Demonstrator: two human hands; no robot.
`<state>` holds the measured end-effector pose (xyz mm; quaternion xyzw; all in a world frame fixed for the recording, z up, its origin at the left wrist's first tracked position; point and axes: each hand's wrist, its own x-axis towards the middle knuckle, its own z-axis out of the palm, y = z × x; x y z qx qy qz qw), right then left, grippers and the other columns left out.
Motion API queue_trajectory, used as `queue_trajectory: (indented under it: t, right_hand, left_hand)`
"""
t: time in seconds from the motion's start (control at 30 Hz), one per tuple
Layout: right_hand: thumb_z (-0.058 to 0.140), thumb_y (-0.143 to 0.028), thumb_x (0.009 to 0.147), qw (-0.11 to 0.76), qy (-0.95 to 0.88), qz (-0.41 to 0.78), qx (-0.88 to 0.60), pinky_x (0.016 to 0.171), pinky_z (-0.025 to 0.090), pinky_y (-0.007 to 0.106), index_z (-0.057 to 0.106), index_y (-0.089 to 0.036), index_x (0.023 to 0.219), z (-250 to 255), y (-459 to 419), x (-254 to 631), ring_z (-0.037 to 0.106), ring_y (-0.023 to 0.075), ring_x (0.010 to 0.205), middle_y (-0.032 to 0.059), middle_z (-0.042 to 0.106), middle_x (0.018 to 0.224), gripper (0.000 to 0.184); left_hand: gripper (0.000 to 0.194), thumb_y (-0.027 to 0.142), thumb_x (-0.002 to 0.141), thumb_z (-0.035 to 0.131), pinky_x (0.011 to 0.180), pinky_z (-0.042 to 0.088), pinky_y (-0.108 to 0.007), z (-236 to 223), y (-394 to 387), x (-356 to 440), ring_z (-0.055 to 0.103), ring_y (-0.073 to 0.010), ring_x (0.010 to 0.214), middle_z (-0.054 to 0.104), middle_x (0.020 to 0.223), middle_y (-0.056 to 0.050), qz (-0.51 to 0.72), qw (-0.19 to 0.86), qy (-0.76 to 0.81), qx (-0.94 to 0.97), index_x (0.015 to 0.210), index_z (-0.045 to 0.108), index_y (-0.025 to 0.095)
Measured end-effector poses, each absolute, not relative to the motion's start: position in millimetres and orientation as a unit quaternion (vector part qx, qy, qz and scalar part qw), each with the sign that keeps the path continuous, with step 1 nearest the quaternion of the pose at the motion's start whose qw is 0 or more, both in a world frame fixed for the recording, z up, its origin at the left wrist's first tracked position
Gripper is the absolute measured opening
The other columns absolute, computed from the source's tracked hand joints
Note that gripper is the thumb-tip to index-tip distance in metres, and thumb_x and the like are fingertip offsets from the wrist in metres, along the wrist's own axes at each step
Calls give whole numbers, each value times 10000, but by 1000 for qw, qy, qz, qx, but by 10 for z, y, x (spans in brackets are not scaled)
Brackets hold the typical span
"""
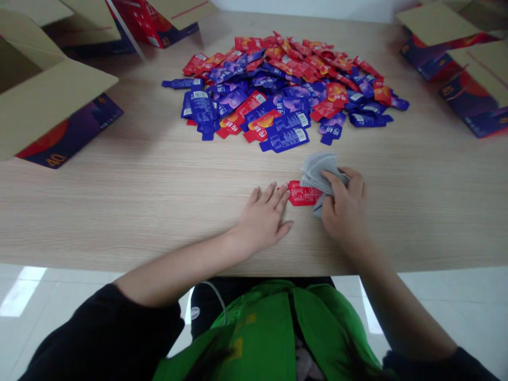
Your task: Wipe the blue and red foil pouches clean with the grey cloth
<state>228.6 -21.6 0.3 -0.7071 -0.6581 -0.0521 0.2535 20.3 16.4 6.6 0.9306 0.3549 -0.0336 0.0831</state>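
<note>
A red sachet (300,193) with white print lies flat on the table in front of me. The fingertips of my left hand (266,216) rest on its left end, palm down with the fingers spread. My right hand (346,209) grips a folded grey cloth (320,168) over the sachet's right end, which the cloth and fingers hide. Beyond my hands spreads a large pile of red and blue sachets (286,87); a blue sachet (286,138) lies at its near edge.
Open cardboard boxes stand on both sides: a near-left box (85,129), a back-left box (159,26) and a right box (472,103). The wooden table (119,211) ends at a front edge close to my body. A pale wall is behind the pile.
</note>
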Motion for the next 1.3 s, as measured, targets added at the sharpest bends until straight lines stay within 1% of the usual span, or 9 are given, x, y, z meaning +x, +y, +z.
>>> queue_trajectory:
  t: [0.1,0.23,0.33,0.47,0.67,0.83,0.93,1.03,1.3]
  right_hand:
    - [428,-126,888,274,-688,-22,-671,1069,432,544,590,-169,1378,1,-209,2057,477,328,1304,193,474,1414,517]
    - [432,-152,905,185,-731,2,-656,1005,438,537,625,-210,1375,-89,-205,1914,506,332,1194,166,490,1440,511]
    - [436,-171,913,136,-714,-29,-687,954,439,558,638,-230,1377,-120,-217,1995,505,359,1163,173,495,1446,510]
    - [409,-193,933,129,-665,-46,-734,944,462,580,624,-187,1376,-118,-246,2402,524,376,1166,213,512,1392,492]
    - [416,-172,907,254,-621,55,-740,982,523,500,559,-226,1391,-150,-504,2974,615,291,1104,134,584,1199,508]
    - [444,-182,920,173,-689,20,-704,999,517,523,609,-184,1359,-212,-597,2794,583,333,1173,184,538,1310,469]
    - [438,-166,920,113,-705,-44,-699,945,522,527,606,-139,1399,-204,-322,2611,571,360,1152,230,531,1308,508]
    - [449,-187,924,78,-719,-63,-688,907,511,512,615,-167,1410,-152,162,2481,566,359,1116,238,525,1341,514]
    - [411,-221,951,74,-706,-36,-703,920,459,499,570,-233,1470,-21,1496,2215,492,385,1218,224,485,1405,542]
  left_hand:
    - [722,501,1026,449,1219,288,-596,79,165,205,262,-360,1554,342,1663,-157,-27,83,355,931,1594,353,66]
    - [648,487,1023,454,1222,274,-602,108,173,204,318,-379,1526,505,1559,-184,-38,92,353,930,1499,502,50]
    - [676,504,1028,443,1220,286,-592,111,173,204,297,-365,1539,425,1619,-169,-35,90,354,930,1541,447,64]
    - [711,501,1032,436,1205,322,-577,81,178,204,291,-345,1546,307,1681,-125,-30,82,356,931,1609,331,98]
    - [630,411,1043,430,1212,307,-581,40,141,210,315,-364,1533,346,1665,-130,18,41,349,936,1594,371,112]
    - [597,437,1062,404,1233,280,-582,-52,99,280,264,-347,1556,355,1669,-66,58,35,277,958,1603,373,186]
    - [642,497,1058,388,1242,250,-599,-132,289,326,277,-375,1546,377,1654,-92,47,39,309,949,1581,408,125]
    - [650,466,1053,380,1241,243,-605,-167,711,331,257,-396,1548,324,1675,-103,52,25,368,928,1585,393,92]
    - [711,473,1016,394,1243,234,-571,-109,1933,382,177,-390,1573,264,1698,-118,76,27,482,873,1606,345,79]
